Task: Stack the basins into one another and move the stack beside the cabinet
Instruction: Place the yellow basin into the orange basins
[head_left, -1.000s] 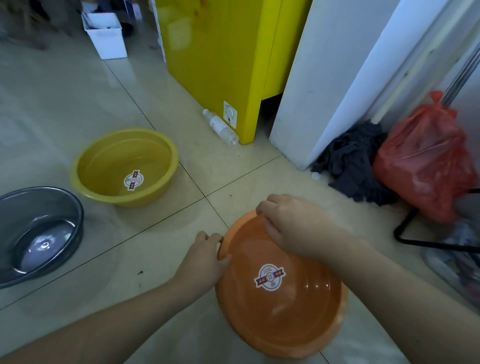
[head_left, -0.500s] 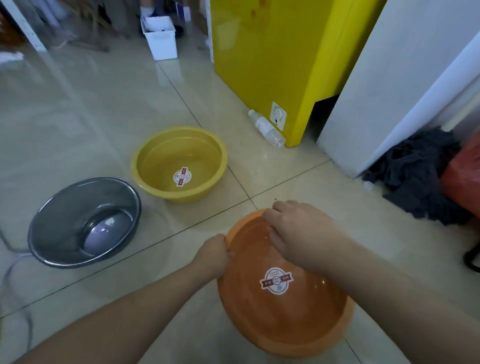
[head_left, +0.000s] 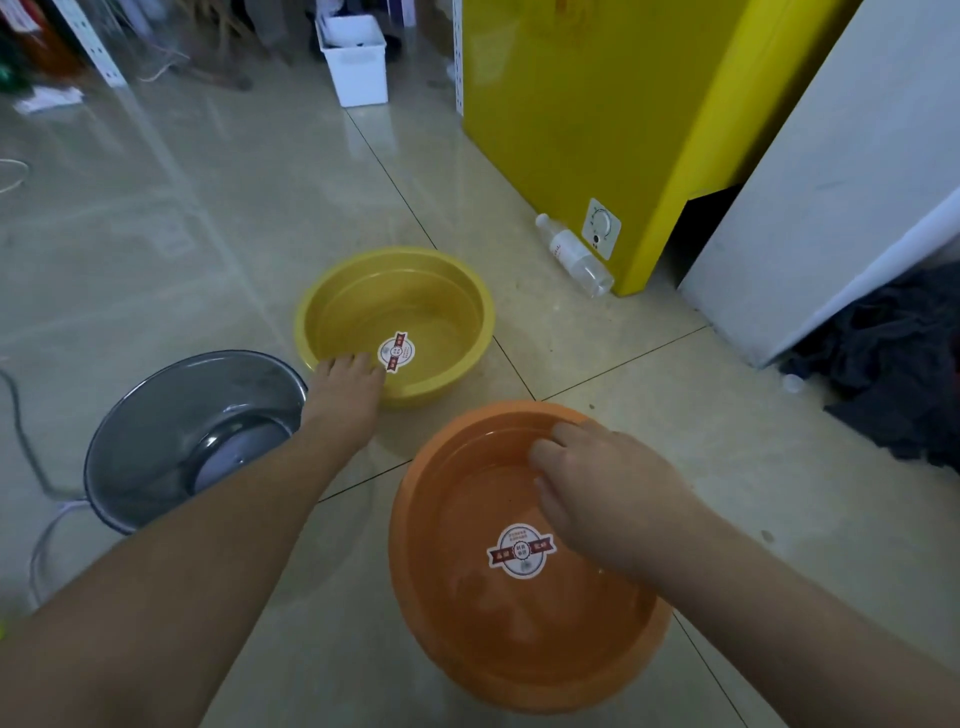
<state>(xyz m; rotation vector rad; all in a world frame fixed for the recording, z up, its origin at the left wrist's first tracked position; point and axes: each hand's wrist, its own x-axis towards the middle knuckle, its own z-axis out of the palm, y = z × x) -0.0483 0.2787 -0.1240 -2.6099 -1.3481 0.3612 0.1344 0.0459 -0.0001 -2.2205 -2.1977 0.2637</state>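
Three basins stand apart on the tiled floor. The orange basin (head_left: 467, 623) is nearest, with a round sticker inside. My right hand (head_left: 602, 493) rests over its far rim, fingers curled on the edge. The yellow basin (head_left: 447, 291) sits further away, also with a sticker. My left hand (head_left: 345, 387) reaches to its near rim, fingers over the edge and inside. A grey metal basin (head_left: 156, 415) stands to the left, its right side partly hidden by my left forearm. The yellow cabinet (head_left: 597, 104) stands at the back right.
A clear plastic bottle (head_left: 571, 254) lies against the cabinet's foot. A white panel (head_left: 831, 182) stands right of the cabinet, with dark cloth (head_left: 893, 364) heaped at its base. A white bin (head_left: 356, 62) stands at the back. A cable (head_left: 31, 467) runs along the left.
My left hand has let go of the orange basin's rim and moved forward to the yellow basin's near rim. The view has shifted, showing more of the grey basin.
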